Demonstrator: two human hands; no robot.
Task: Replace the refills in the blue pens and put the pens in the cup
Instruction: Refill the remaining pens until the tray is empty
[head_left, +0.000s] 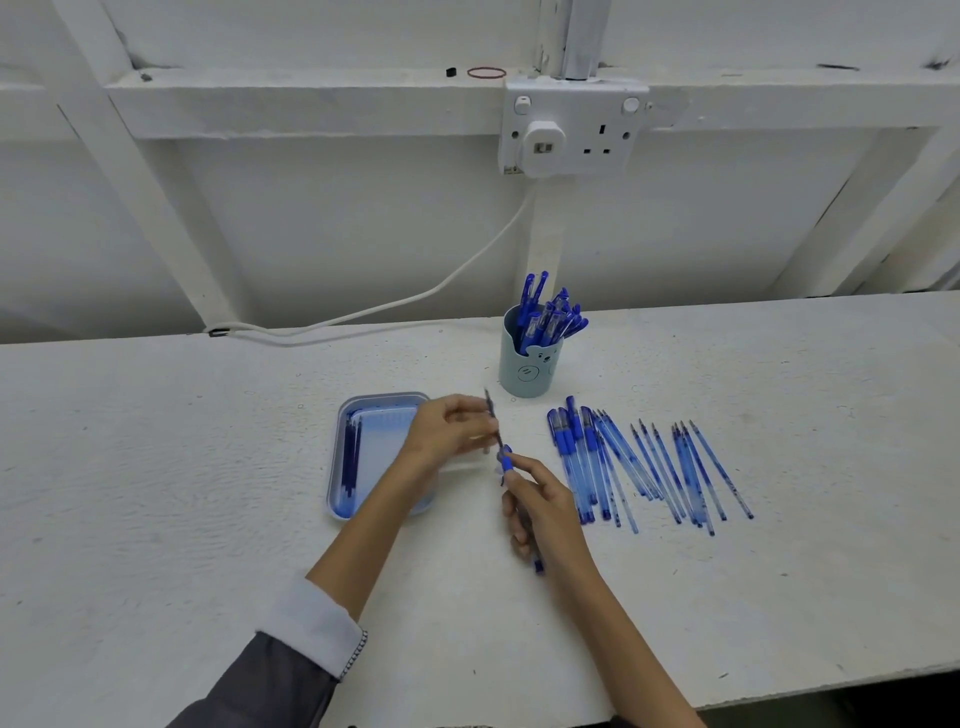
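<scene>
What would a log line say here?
left hand pinches refill | right hand grips pen | cup holds pens | tray holds refills

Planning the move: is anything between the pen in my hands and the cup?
Nothing visible. Only bare white tabletop separates the blue pen in the left hand and right hand from the round pale teal cup; the loose blue pens lie further right.

A single head-worn wide-angle view looks forward and steeply down, close over the white painted wooden table (208, 467), facing the white panelled wall (311, 218) behind it.
</scene>
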